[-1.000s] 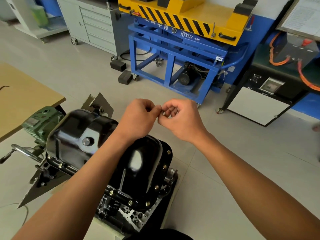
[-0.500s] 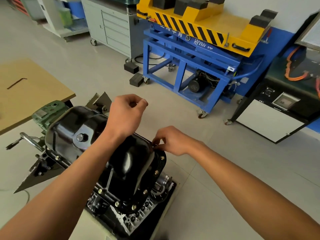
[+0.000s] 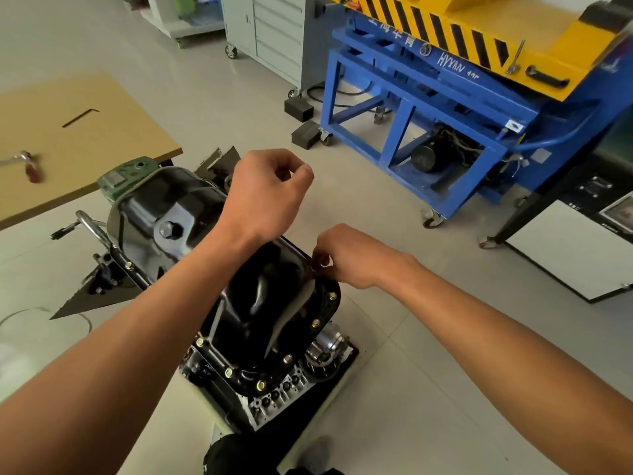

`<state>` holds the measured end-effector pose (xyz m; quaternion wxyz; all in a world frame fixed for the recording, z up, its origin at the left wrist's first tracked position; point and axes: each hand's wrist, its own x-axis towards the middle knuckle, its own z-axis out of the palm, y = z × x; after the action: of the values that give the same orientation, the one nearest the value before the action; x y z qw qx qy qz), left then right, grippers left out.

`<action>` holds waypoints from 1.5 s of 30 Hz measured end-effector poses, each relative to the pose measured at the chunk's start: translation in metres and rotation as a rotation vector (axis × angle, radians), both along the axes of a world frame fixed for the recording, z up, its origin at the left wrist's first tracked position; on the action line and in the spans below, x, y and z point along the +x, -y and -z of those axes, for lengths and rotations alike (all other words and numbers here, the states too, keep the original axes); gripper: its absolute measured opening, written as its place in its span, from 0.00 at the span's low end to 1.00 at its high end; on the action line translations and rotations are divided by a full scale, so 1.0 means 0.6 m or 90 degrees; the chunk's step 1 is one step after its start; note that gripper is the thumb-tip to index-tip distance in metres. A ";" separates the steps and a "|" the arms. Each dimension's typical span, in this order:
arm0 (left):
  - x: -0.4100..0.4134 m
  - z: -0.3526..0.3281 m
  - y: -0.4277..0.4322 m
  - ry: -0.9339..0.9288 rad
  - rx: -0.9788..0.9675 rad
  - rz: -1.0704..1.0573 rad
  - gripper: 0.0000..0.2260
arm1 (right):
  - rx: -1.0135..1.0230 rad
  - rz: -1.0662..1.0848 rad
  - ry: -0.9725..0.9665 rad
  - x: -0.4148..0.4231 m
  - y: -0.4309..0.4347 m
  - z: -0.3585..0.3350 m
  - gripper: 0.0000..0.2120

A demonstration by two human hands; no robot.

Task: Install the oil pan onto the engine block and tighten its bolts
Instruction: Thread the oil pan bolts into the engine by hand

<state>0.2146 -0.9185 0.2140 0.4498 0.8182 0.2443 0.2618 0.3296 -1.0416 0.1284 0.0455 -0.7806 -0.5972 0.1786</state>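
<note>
The glossy black oil pan (image 3: 267,303) sits upside-up on the engine block (image 3: 274,399), which is on a stand in front of me. Several brass-coloured bolts (image 3: 315,323) stand in the pan's flange along the near and right edges. My right hand (image 3: 349,258) pinches a small bolt (image 3: 323,261) at the flange's far right edge. Above the pan, my left hand (image 3: 263,197) hovers with its fingers curled into a loose fist. Whether it holds anything is hidden.
A brown table (image 3: 68,149) at the left carries a ratchet (image 3: 20,159) and a hex key (image 3: 80,117). A green housing (image 3: 126,176) sits behind the pan. A blue and yellow lift cart (image 3: 428,108) and a grey drawer cabinet (image 3: 270,32) stand beyond.
The hands met in front of me a second ago. Since then my right hand dropped to the pan's far right flange with a bolt, while the left fist stayed raised.
</note>
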 end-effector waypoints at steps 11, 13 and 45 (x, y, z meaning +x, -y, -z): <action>0.003 0.002 0.001 -0.022 0.017 -0.006 0.09 | 0.043 -0.014 -0.047 -0.006 0.027 0.005 0.11; 0.003 0.003 0.000 -0.020 0.017 -0.003 0.09 | 0.044 -0.012 -0.046 -0.004 0.027 0.006 0.11; 0.006 0.006 -0.002 -0.017 0.004 0.015 0.08 | 0.069 -0.028 -0.032 -0.006 0.031 0.002 0.11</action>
<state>0.2179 -0.9173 0.2106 0.4470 0.8259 0.2401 0.2461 0.3261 -1.0601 0.1273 0.0989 -0.7588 -0.6219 0.1663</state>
